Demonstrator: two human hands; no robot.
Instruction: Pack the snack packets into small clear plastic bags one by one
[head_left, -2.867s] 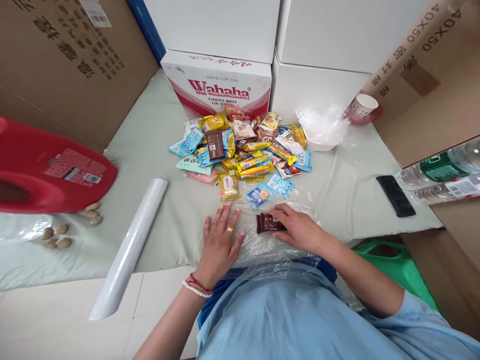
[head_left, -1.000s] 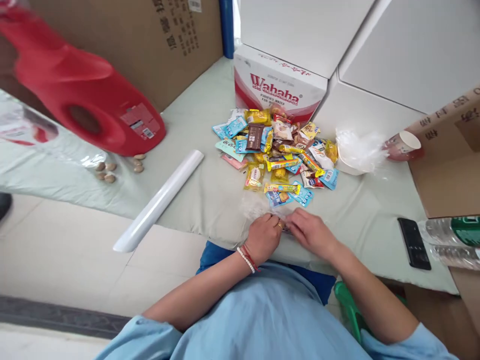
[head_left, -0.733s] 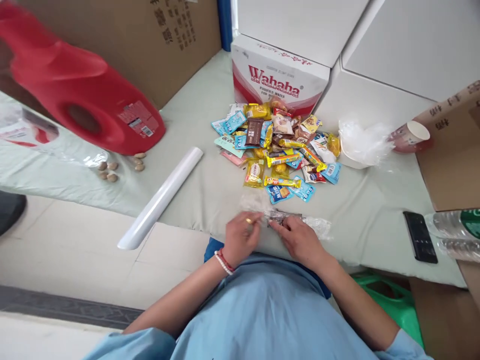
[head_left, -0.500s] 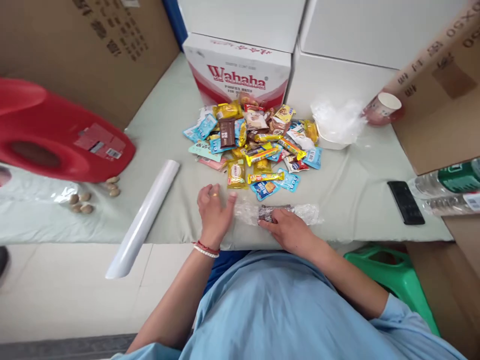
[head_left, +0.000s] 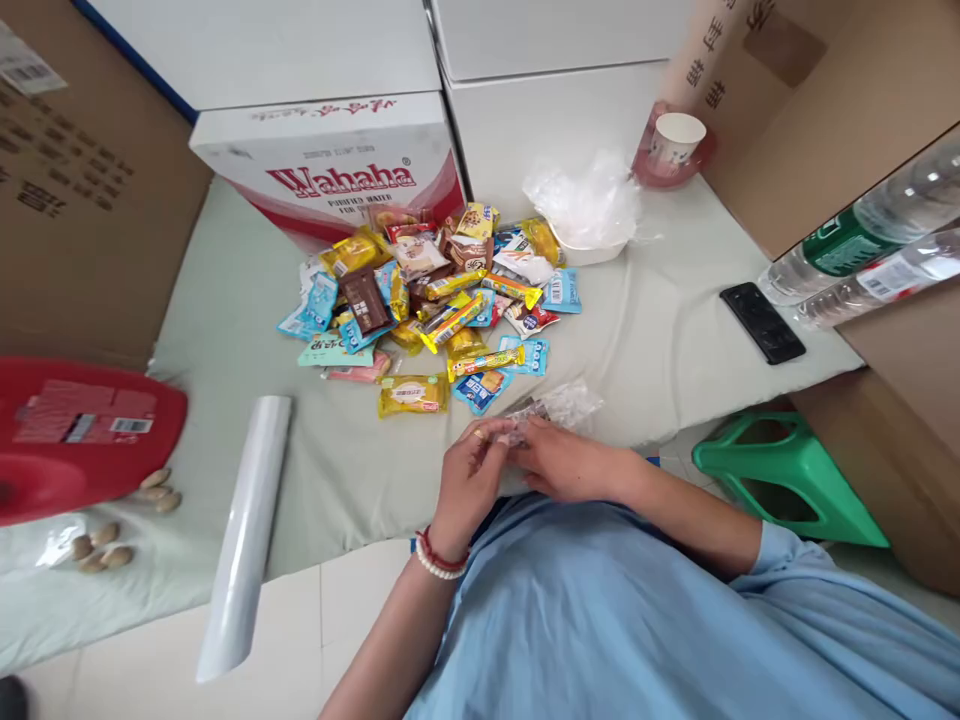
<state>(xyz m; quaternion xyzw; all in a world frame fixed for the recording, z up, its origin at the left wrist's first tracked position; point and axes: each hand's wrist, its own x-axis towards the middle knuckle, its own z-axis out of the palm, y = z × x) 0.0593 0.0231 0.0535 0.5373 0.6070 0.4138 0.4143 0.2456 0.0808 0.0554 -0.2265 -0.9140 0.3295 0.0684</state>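
Observation:
My left hand (head_left: 474, 478) is closed, its thumb and fingers pinching the near-left end of a crinkled clear plastic wrapper (head_left: 574, 405). My right hand (head_left: 570, 462) is closed on the same wrapper just beside it, with the fingertips of both hands almost touching. Something dark and flat shows through the plastic between the hands; most of it is covered by fingers. Just beyond my left hand lies a yellow snack packet (head_left: 412, 395), turned sideways. A blue snack packet (head_left: 481, 390) and a yellow stick packet (head_left: 487, 363) lie close by.
A heap of wrapped snacks (head_left: 367, 300) sits before a Wahaba carton (head_left: 337, 180). A white roll (head_left: 244, 540) overhangs the table edge at left, near a red jug (head_left: 82, 440). To the right are a bagged bowl (head_left: 589, 240), paper cup (head_left: 675, 140), phone (head_left: 763, 322), bottles and green stool (head_left: 795, 480).
My left hand has come over to the wrapper and taken hold of it beside my right hand. The yellow packet has turned from upright to sideways. My view has swung right.

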